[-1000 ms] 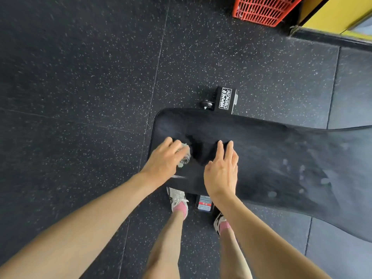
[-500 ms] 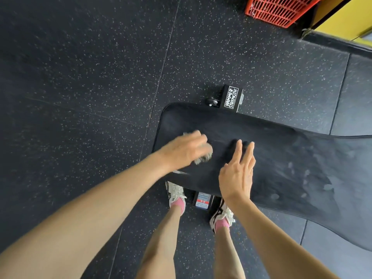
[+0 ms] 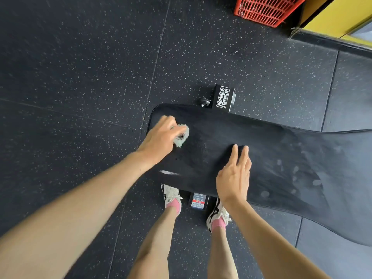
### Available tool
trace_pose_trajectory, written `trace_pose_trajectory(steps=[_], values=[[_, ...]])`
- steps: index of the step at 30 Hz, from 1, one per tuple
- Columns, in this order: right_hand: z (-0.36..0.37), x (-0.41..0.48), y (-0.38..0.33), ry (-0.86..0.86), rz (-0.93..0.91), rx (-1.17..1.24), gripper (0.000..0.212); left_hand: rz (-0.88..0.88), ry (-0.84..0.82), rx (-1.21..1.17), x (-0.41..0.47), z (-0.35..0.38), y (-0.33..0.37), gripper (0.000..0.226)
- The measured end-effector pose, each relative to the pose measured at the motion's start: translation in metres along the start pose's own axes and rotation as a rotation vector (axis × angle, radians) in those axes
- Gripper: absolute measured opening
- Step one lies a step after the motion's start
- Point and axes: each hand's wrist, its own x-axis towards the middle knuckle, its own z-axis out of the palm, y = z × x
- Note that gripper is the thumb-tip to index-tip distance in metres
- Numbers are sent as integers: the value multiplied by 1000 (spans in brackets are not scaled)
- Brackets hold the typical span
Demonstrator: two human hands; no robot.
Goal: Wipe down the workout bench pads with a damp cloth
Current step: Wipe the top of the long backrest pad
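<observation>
- The ground is covered by dark rubber floor tiles (image 3: 80, 57) flecked with pale specks, and thin seams (image 3: 159, 55) are seen between them.
- A red plastic basket (image 3: 265, 9) is set at the top edge.
- A yellow panel (image 3: 332, 15) is seen at the top right, beside the basket.

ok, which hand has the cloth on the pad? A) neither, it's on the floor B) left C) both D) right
B: the left hand grips the cloth on the bench pad, while the right hand lies flat on the pad with straight fingers.
</observation>
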Motion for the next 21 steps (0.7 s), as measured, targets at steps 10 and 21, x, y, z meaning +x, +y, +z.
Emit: trace_pose_trajectory(steps=[10,21], values=[[8,-11,4,-9,-1,17,68,371,-36,142,-22,13,36,40],[0,-18,25,-70,-150,-18,69,53,37,70,-16,49,115,54]])
